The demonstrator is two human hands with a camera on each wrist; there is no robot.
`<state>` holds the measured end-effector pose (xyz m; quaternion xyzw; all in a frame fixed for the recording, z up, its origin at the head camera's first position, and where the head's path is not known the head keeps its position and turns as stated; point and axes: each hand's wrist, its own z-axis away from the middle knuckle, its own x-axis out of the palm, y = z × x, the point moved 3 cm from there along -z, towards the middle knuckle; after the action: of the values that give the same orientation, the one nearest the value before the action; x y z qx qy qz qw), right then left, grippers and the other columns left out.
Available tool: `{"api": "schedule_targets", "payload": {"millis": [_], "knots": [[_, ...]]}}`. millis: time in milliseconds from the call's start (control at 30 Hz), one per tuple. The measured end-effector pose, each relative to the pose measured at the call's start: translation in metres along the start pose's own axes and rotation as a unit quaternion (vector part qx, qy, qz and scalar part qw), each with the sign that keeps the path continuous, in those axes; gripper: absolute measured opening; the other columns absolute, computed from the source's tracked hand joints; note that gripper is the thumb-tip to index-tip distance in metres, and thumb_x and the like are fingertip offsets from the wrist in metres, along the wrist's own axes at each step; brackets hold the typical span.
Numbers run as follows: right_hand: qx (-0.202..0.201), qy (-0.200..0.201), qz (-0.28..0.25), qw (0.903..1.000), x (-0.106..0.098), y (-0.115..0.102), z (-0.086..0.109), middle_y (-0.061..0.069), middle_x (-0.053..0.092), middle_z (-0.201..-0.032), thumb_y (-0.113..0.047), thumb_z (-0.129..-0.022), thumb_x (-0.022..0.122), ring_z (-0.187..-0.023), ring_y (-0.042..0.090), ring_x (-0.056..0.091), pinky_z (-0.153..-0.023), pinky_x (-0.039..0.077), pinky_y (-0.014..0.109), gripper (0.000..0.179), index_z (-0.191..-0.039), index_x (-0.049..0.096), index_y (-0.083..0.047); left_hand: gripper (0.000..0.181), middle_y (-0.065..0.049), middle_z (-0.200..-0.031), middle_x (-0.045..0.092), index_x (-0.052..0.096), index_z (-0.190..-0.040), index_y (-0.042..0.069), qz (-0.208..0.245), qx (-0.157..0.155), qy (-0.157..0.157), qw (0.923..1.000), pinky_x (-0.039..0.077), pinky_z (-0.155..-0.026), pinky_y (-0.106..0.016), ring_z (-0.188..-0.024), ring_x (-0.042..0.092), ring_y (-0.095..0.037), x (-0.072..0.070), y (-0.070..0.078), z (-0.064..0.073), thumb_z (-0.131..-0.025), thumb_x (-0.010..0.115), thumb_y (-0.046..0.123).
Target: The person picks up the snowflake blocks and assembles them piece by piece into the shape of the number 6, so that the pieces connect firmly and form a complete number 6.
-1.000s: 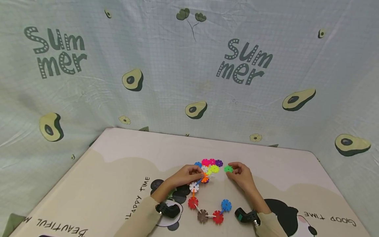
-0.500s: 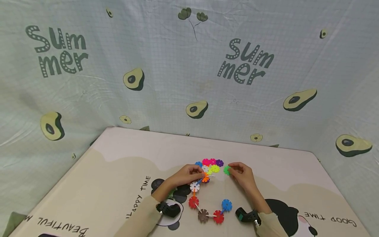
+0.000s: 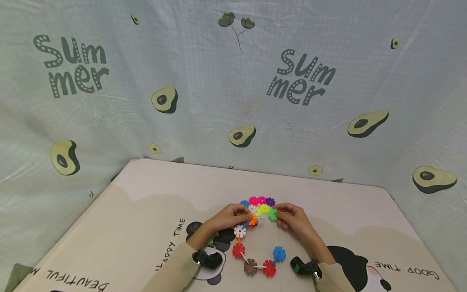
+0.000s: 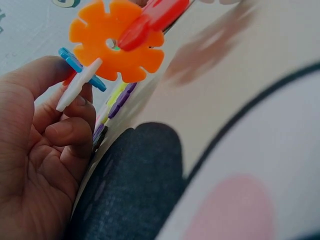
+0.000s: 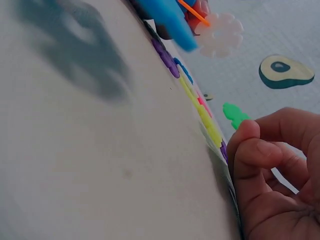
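Note:
My left hand (image 3: 230, 215) pinches the upper end of a curved chain of notched plastic snowflake discs, near an orange disc (image 3: 253, 220). In the left wrist view, thumb and fingertips hold a blue disc (image 4: 95, 82) joined to a white disc (image 4: 77, 87), both edge-on beside the orange one. The chain runs down through a white disc (image 3: 239, 231), red and brown (image 3: 250, 267) discs, to a blue disc (image 3: 279, 254) at its right end. Between thumb and forefinger, my right hand (image 3: 294, 217) pinches a single green snowflake disc (image 3: 272, 214), right of the chain's upper end.
Loose discs lie on the mat just behind the hands: pink (image 3: 253, 200), purple (image 3: 270, 201), yellow (image 3: 264, 208) and others. A printed mat (image 3: 164, 182) covers the table. A patterned cloth (image 3: 204, 121) hangs behind and at both sides. Each wrist wears a black camera.
My right hand has moved left with the green disc, bringing it close to the yellow disc and the chain's upper end. The left hand and the chain have stayed in place.

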<state>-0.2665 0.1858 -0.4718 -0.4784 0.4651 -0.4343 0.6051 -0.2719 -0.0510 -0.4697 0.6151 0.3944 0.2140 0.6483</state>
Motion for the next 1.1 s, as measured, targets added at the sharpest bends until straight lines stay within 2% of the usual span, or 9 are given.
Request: {"api": "schedule_targets", "payload": {"millis": [267,433,567,800,1100], "knots": [[-0.003,-0.020,-0.018,0.9996,0.001,-0.002,0.004,0.003,0.060,-0.083,-0.006,-0.094,0.060,-0.058,0.007,0.051,-0.051,0.041,0.016,0.028,-0.116,0.056,0.012,0.020,0.004,-0.070,0.052,0.062,-0.100,-0.007,-0.010,-0.015,-0.001,0.9998,0.034,-0.048,-0.018,-0.050,0.039,-0.005,0.001,-0.002,-0.001,-0.097,0.058,0.013],[-0.015,-0.067,-0.030,0.9972,0.003,-0.003,0.005,0.001,0.061,-0.081,-0.008,-0.095,0.060,-0.057,0.006,0.051,-0.051,0.040,0.015,0.028,-0.113,0.055,0.013,0.020,0.004,-0.070,0.054,0.063,-0.100,-0.005,-0.016,-0.023,0.002,0.9996,0.034,-0.048,-0.018,-0.051,0.040,-0.006,0.001,-0.003,-0.002,-0.097,0.059,0.015],[-0.020,-0.102,-0.030,0.9941,0.004,-0.002,0.005,0.000,0.062,-0.081,-0.010,-0.096,0.060,-0.058,0.005,0.052,-0.051,0.041,0.015,0.025,-0.110,0.056,0.010,0.020,0.004,-0.070,0.055,0.063,-0.099,-0.005,-0.017,-0.024,0.002,0.9996,0.034,-0.048,-0.018,-0.051,0.039,-0.006,0.001,-0.002,-0.002,-0.097,0.059,0.014],[-0.021,-0.122,-0.039,0.9916,0.006,-0.002,0.005,-0.001,0.063,-0.081,-0.011,-0.097,0.060,-0.058,0.005,0.052,-0.051,0.041,0.014,0.018,-0.108,0.059,0.003,0.020,0.005,-0.069,0.054,0.064,-0.099,-0.005,-0.020,-0.018,0.004,0.9996,0.034,-0.047,-0.019,-0.050,0.039,-0.006,0.001,-0.001,-0.002,-0.097,0.059,0.014],[-0.019,-0.140,-0.044,0.9890,0.014,-0.005,0.006,0.001,0.062,-0.084,-0.010,-0.096,0.061,-0.060,0.005,0.053,-0.054,0.043,0.015,0.033,-0.114,0.051,0.016,0.020,0.005,-0.068,0.053,0.064,-0.099,-0.006,-0.024,-0.011,0.003,0.9996,0.034,-0.050,-0.018,-0.052,0.039,-0.004,0.000,-0.001,-0.001,-0.097,0.059,0.013]]}}
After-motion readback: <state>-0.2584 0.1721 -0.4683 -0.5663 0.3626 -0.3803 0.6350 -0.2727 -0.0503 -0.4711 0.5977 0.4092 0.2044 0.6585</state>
